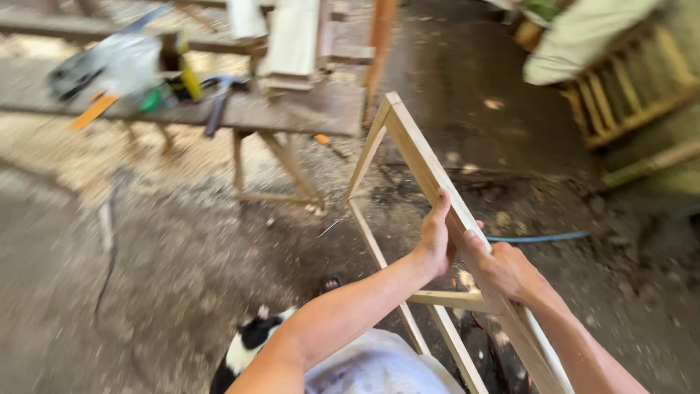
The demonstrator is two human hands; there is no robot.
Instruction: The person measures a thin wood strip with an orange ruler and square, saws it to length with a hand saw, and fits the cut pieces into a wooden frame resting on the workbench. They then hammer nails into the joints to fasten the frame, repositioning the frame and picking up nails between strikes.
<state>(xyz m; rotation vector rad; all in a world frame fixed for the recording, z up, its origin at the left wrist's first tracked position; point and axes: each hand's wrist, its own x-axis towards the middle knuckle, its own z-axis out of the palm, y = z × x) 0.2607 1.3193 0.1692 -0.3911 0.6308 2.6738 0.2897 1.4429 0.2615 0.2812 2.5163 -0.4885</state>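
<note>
Closest, both hands grip one long rail of a wooden frame (408,149) held up over the dirt floor (182,248): left hand (435,237) with fingers wrapped around the rail, right hand (503,268) just beside it, fingers curled on the same rail. Farther off, a bench (292,109) carries a hammer (219,102) and stacked boards (292,44).
</note>
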